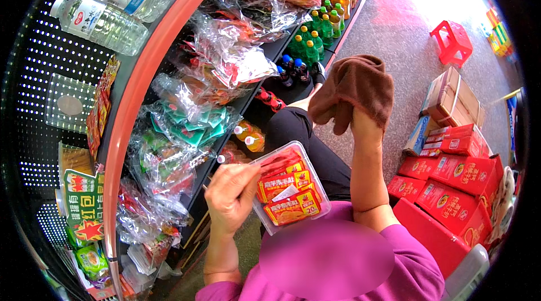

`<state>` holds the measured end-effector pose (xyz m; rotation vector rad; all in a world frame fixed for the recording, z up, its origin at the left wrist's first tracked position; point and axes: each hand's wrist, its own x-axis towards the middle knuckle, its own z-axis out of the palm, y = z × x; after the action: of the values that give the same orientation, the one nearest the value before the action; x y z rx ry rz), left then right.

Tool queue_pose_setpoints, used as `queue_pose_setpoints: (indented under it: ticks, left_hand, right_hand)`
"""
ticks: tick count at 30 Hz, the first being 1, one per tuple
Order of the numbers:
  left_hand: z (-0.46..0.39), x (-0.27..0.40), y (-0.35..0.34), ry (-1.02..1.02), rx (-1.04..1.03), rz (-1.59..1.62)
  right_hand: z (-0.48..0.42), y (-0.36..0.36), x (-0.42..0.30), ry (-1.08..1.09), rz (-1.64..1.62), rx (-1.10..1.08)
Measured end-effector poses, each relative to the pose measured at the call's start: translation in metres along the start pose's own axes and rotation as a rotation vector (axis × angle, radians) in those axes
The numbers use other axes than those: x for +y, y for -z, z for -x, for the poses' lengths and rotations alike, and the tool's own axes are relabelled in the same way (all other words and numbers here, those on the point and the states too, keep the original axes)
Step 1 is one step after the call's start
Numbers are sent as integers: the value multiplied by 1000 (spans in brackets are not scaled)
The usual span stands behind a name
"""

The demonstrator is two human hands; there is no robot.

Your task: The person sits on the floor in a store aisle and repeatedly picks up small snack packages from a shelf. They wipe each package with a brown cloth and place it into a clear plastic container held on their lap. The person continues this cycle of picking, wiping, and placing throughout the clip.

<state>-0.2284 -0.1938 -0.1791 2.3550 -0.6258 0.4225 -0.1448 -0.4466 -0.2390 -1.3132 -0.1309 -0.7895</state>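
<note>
My left hand [230, 193] is at the upper left side of a clear plastic tub [277, 230], its thumb and fingertips pinched together at the end of a red strip-like packet [281, 161]. Several red and yellow snack packets [291, 207] lie in the tub, with a small white slip among them. The tub sits tilted over my lap. A brown cloth [359, 87] covers my right hand, which is raised beyond the tub, above the floor. The fingers under the cloth are hidden.
At left, shelving [148, 54] with a pink edge holds water bottles [105, 26] and bagged goods [190, 119]. Bottled drinks [312, 43] line the lower level. Red cartons [448, 199], a strapped cardboard box [452, 98] and a red plastic stool [452, 43] stand at right.
</note>
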Motion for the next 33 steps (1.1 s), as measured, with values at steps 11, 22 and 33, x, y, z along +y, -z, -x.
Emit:
queue_pose_setpoints:
  ticks: [11, 22, 33]
  left_hand:
    - [28, -4, -22, -160, -11, -277]
    - [29, 11, -15, -43, -114, -103]
    - [36, -7, -36, -56, -287, -297]
  right_hand:
    - [10, -1, 6, -98, -85, 95]
    - [11, 4, 16, -139, -35, 85]
    - [11, -1, 16, -207, -314, 108]
